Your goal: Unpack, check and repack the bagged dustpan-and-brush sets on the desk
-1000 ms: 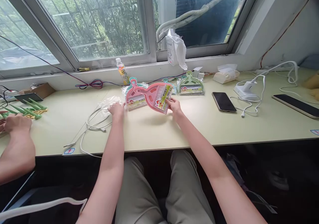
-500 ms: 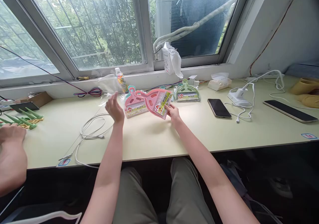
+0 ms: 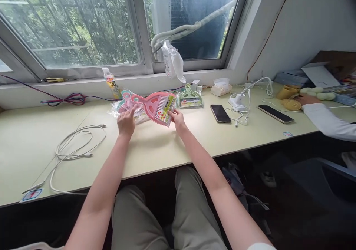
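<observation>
My right grip [image 3: 178, 119] pinches the pink dustpan [image 3: 156, 108], best done lightly; whether my left grip [image 3: 126, 123] closes, I cannot tell

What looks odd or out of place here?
On the left, a white cable sprawls in untidy loops to the front edge of the desk. The white packaging by the window looks crumpled. The pink dustpan tilts, but the right hand holds it. I see no spill.
</observation>
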Demonstrator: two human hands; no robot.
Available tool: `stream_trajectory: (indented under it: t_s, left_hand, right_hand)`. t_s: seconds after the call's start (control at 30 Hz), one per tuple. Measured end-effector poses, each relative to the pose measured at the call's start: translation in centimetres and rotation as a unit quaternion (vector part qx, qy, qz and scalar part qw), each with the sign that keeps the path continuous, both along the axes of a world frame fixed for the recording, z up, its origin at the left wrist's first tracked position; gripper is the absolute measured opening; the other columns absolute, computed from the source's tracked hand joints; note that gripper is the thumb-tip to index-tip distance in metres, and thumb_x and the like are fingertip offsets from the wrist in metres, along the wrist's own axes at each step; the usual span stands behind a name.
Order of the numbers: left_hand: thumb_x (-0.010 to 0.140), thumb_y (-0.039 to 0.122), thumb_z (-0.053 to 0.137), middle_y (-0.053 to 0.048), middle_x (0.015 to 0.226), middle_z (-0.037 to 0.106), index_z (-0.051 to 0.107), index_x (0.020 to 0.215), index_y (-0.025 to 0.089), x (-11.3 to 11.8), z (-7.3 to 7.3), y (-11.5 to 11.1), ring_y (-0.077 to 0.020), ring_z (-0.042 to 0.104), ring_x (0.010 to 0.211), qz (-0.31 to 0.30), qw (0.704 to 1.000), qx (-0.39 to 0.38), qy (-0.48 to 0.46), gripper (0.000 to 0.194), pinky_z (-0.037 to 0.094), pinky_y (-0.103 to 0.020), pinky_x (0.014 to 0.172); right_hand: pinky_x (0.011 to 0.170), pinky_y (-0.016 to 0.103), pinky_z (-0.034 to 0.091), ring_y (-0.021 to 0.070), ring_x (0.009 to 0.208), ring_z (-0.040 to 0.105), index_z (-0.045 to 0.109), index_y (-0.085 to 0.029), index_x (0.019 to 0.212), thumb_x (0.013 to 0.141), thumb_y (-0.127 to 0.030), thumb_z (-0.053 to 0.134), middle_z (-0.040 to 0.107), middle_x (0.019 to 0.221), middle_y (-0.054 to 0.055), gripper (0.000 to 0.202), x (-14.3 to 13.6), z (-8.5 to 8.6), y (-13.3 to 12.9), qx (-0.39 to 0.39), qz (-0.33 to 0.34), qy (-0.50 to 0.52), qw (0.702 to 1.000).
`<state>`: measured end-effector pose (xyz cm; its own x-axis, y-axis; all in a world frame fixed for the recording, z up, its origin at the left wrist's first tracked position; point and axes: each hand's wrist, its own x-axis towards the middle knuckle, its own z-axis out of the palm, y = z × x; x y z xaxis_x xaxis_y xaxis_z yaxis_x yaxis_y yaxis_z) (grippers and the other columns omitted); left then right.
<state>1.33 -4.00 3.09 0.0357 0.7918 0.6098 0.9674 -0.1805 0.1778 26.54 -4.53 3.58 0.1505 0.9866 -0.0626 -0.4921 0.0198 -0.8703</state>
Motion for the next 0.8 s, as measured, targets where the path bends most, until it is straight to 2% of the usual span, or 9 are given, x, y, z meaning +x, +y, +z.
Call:
stream_trajectory:
  t_s: [0.13,0.27,0.4,0.53,0.63,0.8]
  left_hand:
    - [0.088,0.009,0.034,-0.017,0.109,0.069,0.051,0.143,0.022,-0.5,0.3,0.0,-0.0335,0.06,0.111,0.074,0.993,0.045,-0.085,0.059,0.046,-0.049,0.096]
    - [0.086,0.008,0.037,-0.017,0.107,0.07,0.051,0.143,0.02,-1.0,0.7,-0.2,-0.0329,0.061,0.11,0.111,0.985,0.077,-0.108,0.059,0.046,-0.05,0.097]
    - [0.088,0.008,0.037,-0.018,0.111,0.069,0.056,0.138,0.021,-0.8,0.7,-0.4,-0.034,0.059,0.114,0.083,0.992,0.059,-0.081,0.054,0.041,-0.051,0.1]
    - [0.091,0.013,0.037,-0.016,0.114,0.07,0.061,0.131,0.022,-0.1,0.7,-0.6,-0.0333,0.058,0.116,0.052,0.994,0.049,-0.082,0.048,0.038,-0.05,0.102]
    - [0.091,0.016,0.039,-0.015,0.116,0.07,0.062,0.131,0.022,0.4,0.9,-0.7,-0.0327,0.058,0.116,0.048,0.993,0.06,-0.092,0.046,0.036,-0.048,0.102]
    - [0.093,0.019,0.039,-0.014,0.113,0.071,0.062,0.13,0.022,0.7,1.2,-0.9,-0.0322,0.059,0.113,0.041,0.992,0.072,-0.094,0.044,0.034,-0.049,0.104]
  right_hand:
    - [0.071,0.024,0.061,0.0113,0.064,0.069,0.068,-0.015,0.084,0.077,-0.006,0.074,0.074,0.073,0.001,0.013,0.5,-0.1,-0.4,-0.048,0.062,-0.037,0.996]
    - [0.074,0.028,0.061,0.0118,0.061,0.068,0.067,-0.014,0.081,0.08,-0.003,0.069,0.073,0.07,0.001,0.012,0.3,-0.6,-0.6,-0.087,0.035,-0.054,0.994]
    - [0.074,0.029,0.061,0.0121,0.062,0.069,0.064,-0.015,0.082,0.081,-0.002,0.067,0.073,0.073,0.001,0.013,0.0,-0.9,-0.5,-0.086,-0.009,-0.034,0.996]
    - [0.071,0.025,0.06,0.0112,0.063,0.069,0.064,-0.015,0.086,0.08,-0.005,0.069,0.072,0.074,0.0,0.013,0.0,-0.7,-0.2,-0.055,-0.001,-0.032,0.998]
    - [0.072,0.027,0.061,0.0117,0.064,0.069,0.064,-0.015,0.087,0.077,-0.007,0.074,0.072,0.074,0.0,0.016,-0.1,-0.6,-0.2,-0.036,0.003,-0.048,0.998]
    - [0.071,0.029,0.06,0.0146,0.071,0.07,0.064,-0.017,0.087,0.069,-0.019,0.084,0.073,0.08,0.001,0.027,-0.5,-0.6,-0.2,0.015,-0.01,-0.11,0.994]
